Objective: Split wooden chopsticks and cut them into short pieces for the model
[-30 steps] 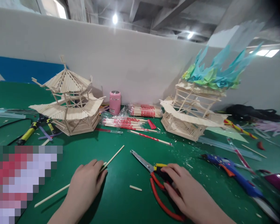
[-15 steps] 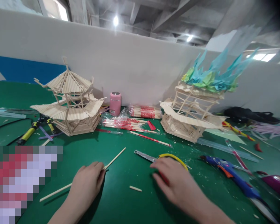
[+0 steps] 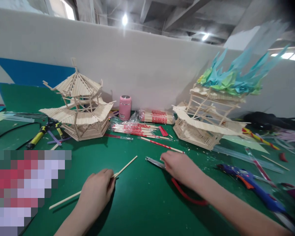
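Note:
My left hand is closed around a thin wooden chopstick. Both ends of it stick out, one toward the lower left and the other toward the upper right. My right hand, fingers drawn together, is over a shears-like cutting tool on the table. Its silver jaws point left and a red handle shows below my wrist. Whatever those right fingertips may hold is hidden.
Two chopstick pavilion models stand at the back, the right one topped with blue-green paper. Wrapped chopsticks and a pink flask lie between. A blue glue gun is at right, black-yellow tools left.
My right hand has moved up and forward, uncovering the red handle. The short stick piece that lay between my hands is gone from the table. My left hand keeps its hold on the chopstick.

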